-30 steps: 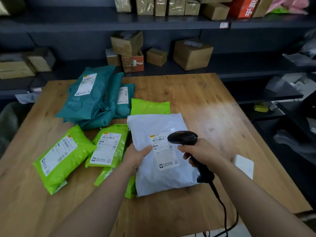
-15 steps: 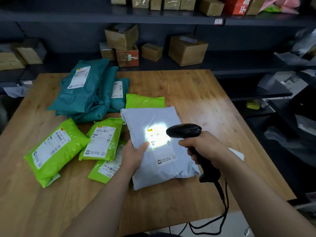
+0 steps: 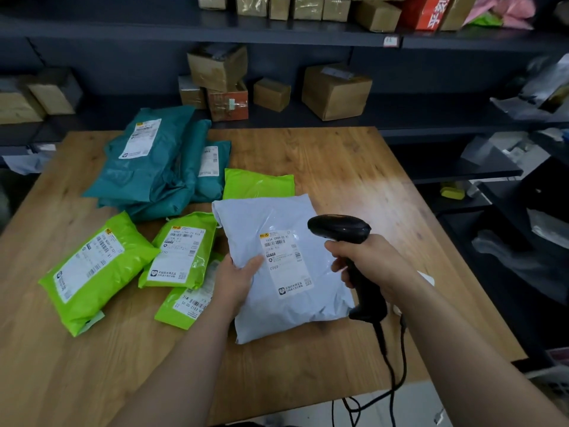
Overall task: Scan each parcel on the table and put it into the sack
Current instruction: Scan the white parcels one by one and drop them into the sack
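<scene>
We see one head view, forward and down, close over the table (image 3: 338,167), shelves (image 3: 308,35) far.

Far past my fingers (image 3: 335,246) stand dark shelves (image 3: 308,35). Straight ahead of my fingers, on the middle shelf, sits a big brown box (image 3: 335,90), with a small brown box (image 3: 271,94) just to its left. Further left is a little pile: a taped brown box (image 3: 217,66) on top, an orange-red box (image 3: 228,101) under it, and a little box (image 3: 192,92) beside that one. High above my fingers, on the top shelf, a row of brown boxes (image 3: 292,6) stands. To the right of the row is a red box (image 3: 426,10) with white writing, then something pink (image 3: 508,10). Far to the left of my fingers are more dim brown boxes (image 3: 37,97). Off to the right of my fingers lie grey bags (image 3: 538,90), and lower down a small yellow thing (image 3: 451,192).
</scene>
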Demonstrator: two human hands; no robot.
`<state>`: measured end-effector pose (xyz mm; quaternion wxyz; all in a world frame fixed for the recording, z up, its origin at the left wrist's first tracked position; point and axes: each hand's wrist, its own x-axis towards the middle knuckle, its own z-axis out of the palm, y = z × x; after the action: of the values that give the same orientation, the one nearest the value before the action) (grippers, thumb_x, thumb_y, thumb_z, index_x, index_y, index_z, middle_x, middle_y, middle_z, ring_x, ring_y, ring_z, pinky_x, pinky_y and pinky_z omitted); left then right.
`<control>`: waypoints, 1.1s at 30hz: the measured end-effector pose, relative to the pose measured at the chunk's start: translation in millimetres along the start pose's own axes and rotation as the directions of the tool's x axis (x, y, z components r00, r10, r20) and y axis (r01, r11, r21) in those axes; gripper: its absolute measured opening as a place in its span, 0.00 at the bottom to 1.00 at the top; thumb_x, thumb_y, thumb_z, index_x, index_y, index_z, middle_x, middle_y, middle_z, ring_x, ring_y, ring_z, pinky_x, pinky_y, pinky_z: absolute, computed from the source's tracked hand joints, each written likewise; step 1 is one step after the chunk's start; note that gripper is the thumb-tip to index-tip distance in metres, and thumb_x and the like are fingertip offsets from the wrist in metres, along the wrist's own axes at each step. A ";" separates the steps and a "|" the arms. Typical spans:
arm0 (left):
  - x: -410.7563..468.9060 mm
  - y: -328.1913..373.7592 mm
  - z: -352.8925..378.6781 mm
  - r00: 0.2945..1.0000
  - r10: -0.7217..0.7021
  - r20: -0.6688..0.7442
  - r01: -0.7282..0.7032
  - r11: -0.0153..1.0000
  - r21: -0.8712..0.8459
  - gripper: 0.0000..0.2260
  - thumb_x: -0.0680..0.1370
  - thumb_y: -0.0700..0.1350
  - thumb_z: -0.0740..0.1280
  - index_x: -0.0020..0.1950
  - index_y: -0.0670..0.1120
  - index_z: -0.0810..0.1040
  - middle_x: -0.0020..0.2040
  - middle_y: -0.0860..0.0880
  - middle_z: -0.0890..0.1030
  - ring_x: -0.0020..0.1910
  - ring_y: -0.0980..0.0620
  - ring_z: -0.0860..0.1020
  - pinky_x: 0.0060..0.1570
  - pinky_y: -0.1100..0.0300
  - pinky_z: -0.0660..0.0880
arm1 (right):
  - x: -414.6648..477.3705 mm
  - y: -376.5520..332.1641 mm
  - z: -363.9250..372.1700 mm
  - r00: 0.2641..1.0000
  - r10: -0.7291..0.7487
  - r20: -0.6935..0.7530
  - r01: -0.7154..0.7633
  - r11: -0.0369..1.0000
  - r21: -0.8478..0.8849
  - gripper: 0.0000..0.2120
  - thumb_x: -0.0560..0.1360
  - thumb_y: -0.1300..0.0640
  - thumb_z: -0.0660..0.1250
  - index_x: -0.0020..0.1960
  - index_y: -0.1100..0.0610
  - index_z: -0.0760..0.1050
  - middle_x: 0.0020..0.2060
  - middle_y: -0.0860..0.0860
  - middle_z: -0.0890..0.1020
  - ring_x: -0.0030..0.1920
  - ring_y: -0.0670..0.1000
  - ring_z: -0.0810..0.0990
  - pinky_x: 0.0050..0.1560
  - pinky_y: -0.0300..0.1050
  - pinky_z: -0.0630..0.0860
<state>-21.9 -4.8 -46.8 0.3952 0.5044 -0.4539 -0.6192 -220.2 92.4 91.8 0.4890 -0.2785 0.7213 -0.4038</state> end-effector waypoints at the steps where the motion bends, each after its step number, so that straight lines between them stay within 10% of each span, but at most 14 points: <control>1: -0.8 4.5 2.1 1.000 -0.019 0.010 0.019 0.999 -0.030 0.11 0.74 0.42 0.73 0.55 0.49 0.80 0.51 0.50 0.84 0.50 0.51 0.83 0.48 0.55 0.79 | 4.9 3.9 -1.2 1.000 -0.005 -0.018 0.005 1.000 0.016 0.09 0.73 0.55 0.73 0.48 0.59 0.80 0.35 0.54 0.82 0.32 0.51 0.80 0.35 0.45 0.78; 15: -56.1 83.1 -85.8 0.996 -0.024 -0.090 0.003 0.974 -0.225 0.10 0.75 0.39 0.71 0.55 0.45 0.78 0.48 0.47 0.86 0.45 0.50 0.84 0.40 0.58 0.81 | 24.1 10.5 62.8 0.930 0.093 0.356 -0.134 0.986 0.094 0.08 0.72 0.52 0.70 0.41 0.57 0.80 0.33 0.52 0.76 0.34 0.51 0.76 0.36 0.43 0.71; 19: -83.8 101.1 -144.0 0.987 0.022 -0.159 -0.059 0.971 -0.233 0.09 0.75 0.39 0.71 0.54 0.45 0.78 0.46 0.47 0.86 0.42 0.50 0.85 0.35 0.60 0.80 | 10.9 -4.4 125.0 0.869 0.087 0.486 -0.158 0.982 0.107 0.09 0.68 0.50 0.72 0.40 0.56 0.82 0.30 0.50 0.82 0.28 0.47 0.81 0.27 0.37 0.74; 28: -177.0 122.2 -353.0 0.907 0.117 -0.404 -0.203 0.963 -0.176 0.16 0.71 0.46 0.74 0.57 0.51 0.77 0.48 0.52 0.86 0.44 0.51 0.85 0.37 0.59 0.81 | -71.0 -29.5 329.7 0.760 -0.008 0.649 -0.090 0.989 0.118 0.09 0.64 0.51 0.73 0.39 0.56 0.84 0.39 0.53 0.85 0.38 0.51 0.83 0.38 0.42 0.80; 33: -234.9 118.2 -490.3 0.824 0.156 -0.545 -0.188 0.982 -0.002 0.22 0.72 0.51 0.75 0.63 0.57 0.72 0.55 0.55 0.83 0.52 0.51 0.83 0.51 0.49 0.79 | -132.6 -25.0 473.3 0.736 -0.058 0.674 0.029 0.998 0.053 0.06 0.74 0.55 0.71 0.46 0.58 0.82 0.43 0.55 0.85 0.42 0.53 0.83 0.43 0.43 0.78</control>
<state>506.0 105.0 90.4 0.5756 0.6046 -0.3497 -0.4252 269.0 38.3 84.3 0.7129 -0.4130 0.4803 -0.3008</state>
